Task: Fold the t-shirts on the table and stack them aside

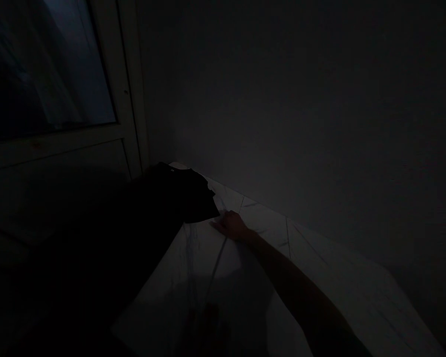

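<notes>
A black cloth [193,196], seemingly a garment, spreads across the pale marbled surface [252,210] and merges with deep shadow on the left. From the lower right my right arm reaches in, and my right hand [232,225] is closed at the cloth's pointed right corner, its fingertips against the edge. Near the bottom middle is a dim, reddish shape that may be my left hand [208,315]; its fingers and anything in them are lost in the dark.
Behind the surface rises a plain grey wall [282,109]. At the left stands a framed door [130,94] with a glass pane [74,64]. The whole scene is very dark.
</notes>
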A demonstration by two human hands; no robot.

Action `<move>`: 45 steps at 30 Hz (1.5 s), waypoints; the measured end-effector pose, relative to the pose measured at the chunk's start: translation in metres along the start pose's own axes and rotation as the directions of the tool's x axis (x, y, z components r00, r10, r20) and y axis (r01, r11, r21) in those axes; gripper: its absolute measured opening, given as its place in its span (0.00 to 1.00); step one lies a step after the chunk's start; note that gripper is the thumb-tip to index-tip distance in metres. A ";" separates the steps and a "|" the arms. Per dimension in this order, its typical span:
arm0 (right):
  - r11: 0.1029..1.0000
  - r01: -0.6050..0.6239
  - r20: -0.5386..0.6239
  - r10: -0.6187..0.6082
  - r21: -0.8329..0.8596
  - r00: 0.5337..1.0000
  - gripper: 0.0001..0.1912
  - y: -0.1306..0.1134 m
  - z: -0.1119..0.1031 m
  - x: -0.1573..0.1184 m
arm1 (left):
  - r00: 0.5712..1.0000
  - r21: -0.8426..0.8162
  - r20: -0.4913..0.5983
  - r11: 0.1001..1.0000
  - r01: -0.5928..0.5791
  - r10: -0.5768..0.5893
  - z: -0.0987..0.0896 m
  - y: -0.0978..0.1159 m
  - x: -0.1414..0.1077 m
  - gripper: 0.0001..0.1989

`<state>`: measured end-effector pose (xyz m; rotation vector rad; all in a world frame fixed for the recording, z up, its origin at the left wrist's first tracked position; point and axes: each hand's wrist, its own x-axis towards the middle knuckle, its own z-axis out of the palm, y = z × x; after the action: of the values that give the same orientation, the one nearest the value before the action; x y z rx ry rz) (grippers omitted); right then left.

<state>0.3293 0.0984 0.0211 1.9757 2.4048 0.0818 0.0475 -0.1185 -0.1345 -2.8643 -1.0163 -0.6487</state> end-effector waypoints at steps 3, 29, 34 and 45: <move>0.974 -0.219 -0.052 0.222 0.055 0.974 0.27 0.001 -0.012 -0.003 | 0.976 0.035 -0.192 0.995 -0.097 0.102 -0.010 -0.016 0.017 0.23; 0.618 -0.768 0.102 0.764 0.167 0.637 0.41 0.027 0.008 -0.298 | 0.891 -0.057 0.204 0.914 -0.402 0.405 -0.012 -0.041 0.287 0.28; 0.588 -0.794 0.078 0.794 0.156 0.603 0.41 0.033 0.017 -0.304 | 0.896 -0.038 0.249 0.928 -0.371 0.368 -0.014 -0.043 0.295 0.28; 0.710 -0.666 0.008 0.683 0.228 0.731 0.36 -0.090 0.002 -0.285 | 0.805 -0.120 0.177 0.824 -0.553 0.566 -0.074 0.011 0.173 0.29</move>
<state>0.2965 -0.1988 0.0109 2.9070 1.6242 -0.0985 0.1477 -0.0360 0.0025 -3.0910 -0.1062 -0.3370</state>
